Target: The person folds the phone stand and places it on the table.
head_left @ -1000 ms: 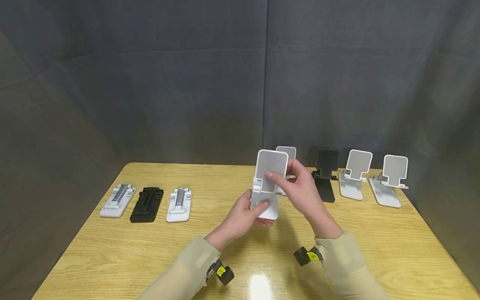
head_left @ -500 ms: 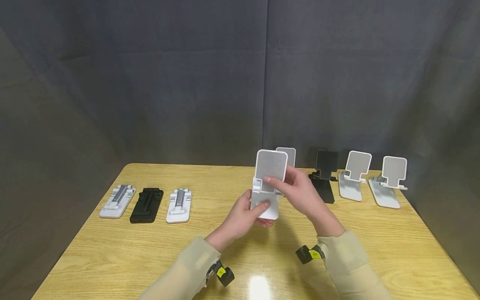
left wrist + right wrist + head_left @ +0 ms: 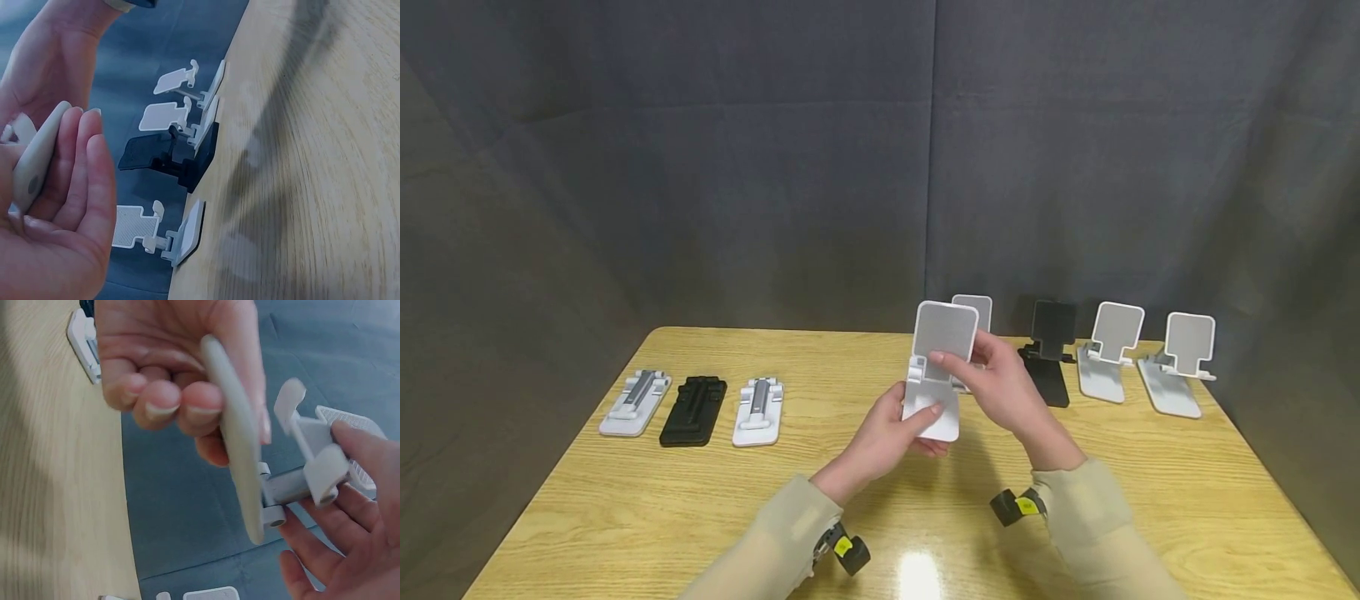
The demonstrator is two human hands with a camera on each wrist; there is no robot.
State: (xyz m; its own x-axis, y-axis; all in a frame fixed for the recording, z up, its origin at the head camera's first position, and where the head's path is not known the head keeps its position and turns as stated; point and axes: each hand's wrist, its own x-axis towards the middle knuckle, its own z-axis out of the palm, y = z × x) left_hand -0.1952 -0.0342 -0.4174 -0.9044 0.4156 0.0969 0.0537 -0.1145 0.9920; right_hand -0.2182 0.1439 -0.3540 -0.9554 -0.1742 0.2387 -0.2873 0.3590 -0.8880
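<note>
A white folding phone stand (image 3: 946,327) with a grey pad is held up over the middle of the table, unfolded. My left hand (image 3: 880,429) grips its base (image 3: 236,437), thumb on top and fingers beneath. My right hand (image 3: 1006,387) pinches the upper plate, its thumb on the grey pad and its fingers behind. In the right wrist view a grey stem (image 3: 289,486) shows between base and plate, with two white hooks (image 3: 326,474) on the plate's lower edge. Behind the held stand, another white stand (image 3: 973,307) is partly hidden.
Along the table's (image 3: 820,358) back right stand a black unfolded stand (image 3: 1052,329) and two white ones, a nearer one (image 3: 1116,329) and one at the far right (image 3: 1187,342). At left lie folded stands: white (image 3: 636,402), black (image 3: 694,410) and white (image 3: 758,411). A dark curtain (image 3: 775,208) hangs behind.
My right hand has slid slightly down along the upper plate, its thumb now lower on the grey pad. The left hand keeps its grip on the base, with almost no movement.
</note>
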